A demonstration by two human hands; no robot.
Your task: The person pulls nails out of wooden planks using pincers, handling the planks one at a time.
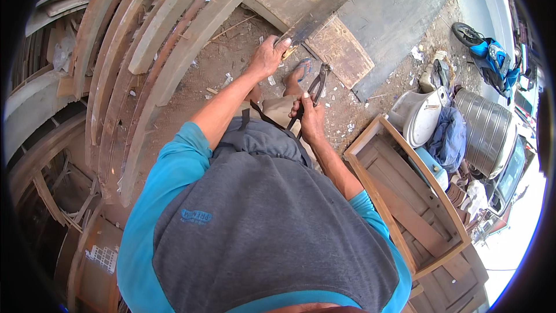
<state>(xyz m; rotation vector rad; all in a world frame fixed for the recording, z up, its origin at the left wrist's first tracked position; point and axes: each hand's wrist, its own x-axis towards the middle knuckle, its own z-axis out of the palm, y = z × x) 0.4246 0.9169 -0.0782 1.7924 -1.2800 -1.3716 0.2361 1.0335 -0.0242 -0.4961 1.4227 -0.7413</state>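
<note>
The left hand (269, 58) was closed around the near end of a long, weathered wooden plank (336, 3), thumb uppermost. From that grip the plank ran up and away to the right, crossing in front of a worn wooden panel (341, 49) that lay on a grey sheet (394, 17); whether the plank touched the panel could not be told.

The right hand (313, 119), nearer the body, gripped the handles of a pair of dark metal pincers (318, 86). Their head pointed away from the person, just beside the panel's near edge and apart from the plank — too small to tell whether the jaws met.

A sandalled foot (300, 72) stood between the two hands on dirt ground (223, 61) strewn with pale scraps. To the left, long timber beams (191, 35) leaned in a row, their lines bent by the lens. To the right lay a rectangular wooden frame (379, 211) — behind it, a blue cloth (449, 139) and a ribbed metal drum (486, 130). Farther off was a blue motorcycle (492, 61).
</note>
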